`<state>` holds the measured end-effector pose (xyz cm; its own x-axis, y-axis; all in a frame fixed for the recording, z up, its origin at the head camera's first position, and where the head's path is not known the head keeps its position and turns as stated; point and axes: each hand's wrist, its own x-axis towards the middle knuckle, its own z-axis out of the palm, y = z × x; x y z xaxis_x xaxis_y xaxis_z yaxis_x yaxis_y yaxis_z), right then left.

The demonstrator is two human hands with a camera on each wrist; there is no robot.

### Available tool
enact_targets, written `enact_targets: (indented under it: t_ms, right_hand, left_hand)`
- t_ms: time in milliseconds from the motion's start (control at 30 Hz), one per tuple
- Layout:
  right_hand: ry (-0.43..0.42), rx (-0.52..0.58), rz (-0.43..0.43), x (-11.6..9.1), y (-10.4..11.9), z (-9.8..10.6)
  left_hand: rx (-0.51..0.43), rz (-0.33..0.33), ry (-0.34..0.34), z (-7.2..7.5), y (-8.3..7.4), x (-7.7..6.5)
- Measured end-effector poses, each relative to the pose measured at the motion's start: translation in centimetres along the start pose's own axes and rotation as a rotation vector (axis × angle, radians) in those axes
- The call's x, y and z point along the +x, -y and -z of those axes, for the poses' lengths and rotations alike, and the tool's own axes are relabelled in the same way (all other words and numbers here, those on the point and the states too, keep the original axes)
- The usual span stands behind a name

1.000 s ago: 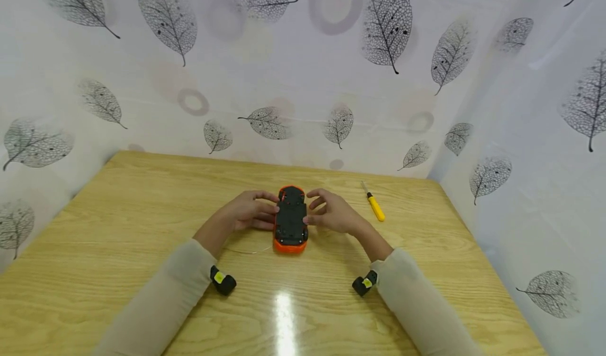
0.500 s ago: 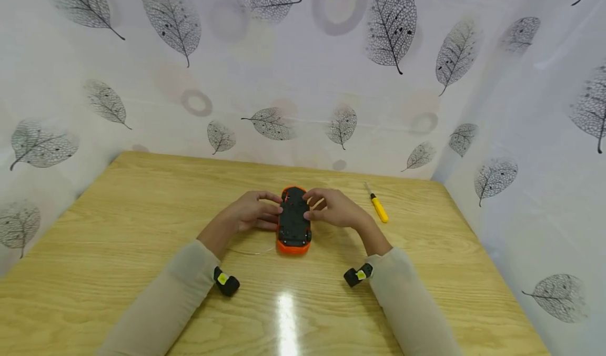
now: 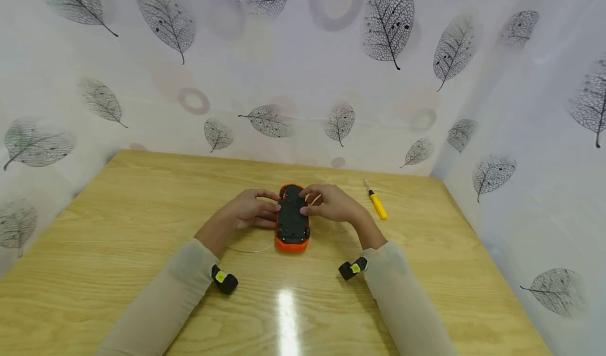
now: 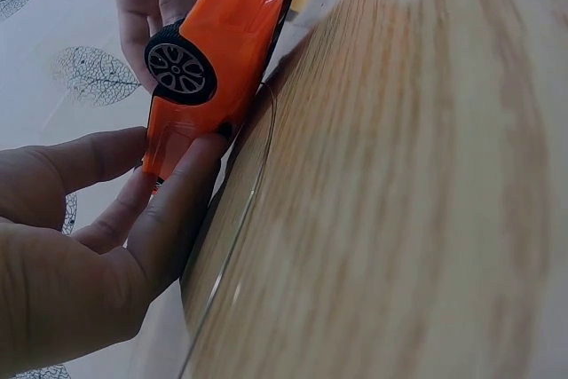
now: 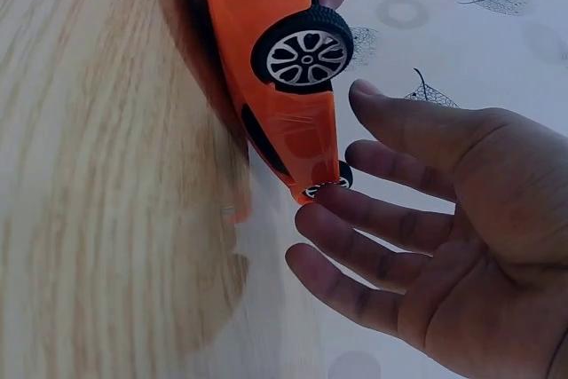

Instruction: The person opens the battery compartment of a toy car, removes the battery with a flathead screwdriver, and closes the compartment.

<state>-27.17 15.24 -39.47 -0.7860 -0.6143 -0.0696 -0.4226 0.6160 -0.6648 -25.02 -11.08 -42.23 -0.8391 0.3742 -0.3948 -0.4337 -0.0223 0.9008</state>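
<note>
An orange toy car lies upside down on the wooden table, its black underside facing up. My left hand holds the car's left side, fingertips spread along the orange body near a wheel. From the other side my right hand reaches over the car's right edge with loosely bent fingers. In the right wrist view, that hand's thumb is apart from the car, while its fingertips sit close to the far wheel. A thin pale wire trails left from the car over the table.
A screwdriver with a yellow handle lies on the table to the right of the car. Leaf-patterned curtain encloses the table's back and sides. Each wrist carries a small black camera.
My right hand has shifted left and slightly away from me, from beside the car to over its right edge. The left hand and the car stay about where they were.
</note>
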Motion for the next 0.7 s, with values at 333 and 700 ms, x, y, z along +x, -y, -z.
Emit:
enact_targets:
  t_ms: [333, 700]
  right_hand:
    - [-0.004, -0.001, -0.007, 0.38, -0.09, -0.41]
    - [0.021, -0.002, -0.017, 0.37, 0.09, -0.36]
  left_hand:
    - [-0.013, 0.005, 0.002, 0.08, -0.10, -0.04]
    - [-0.017, 0.000, 0.018, 0.27, -0.05, -0.09]
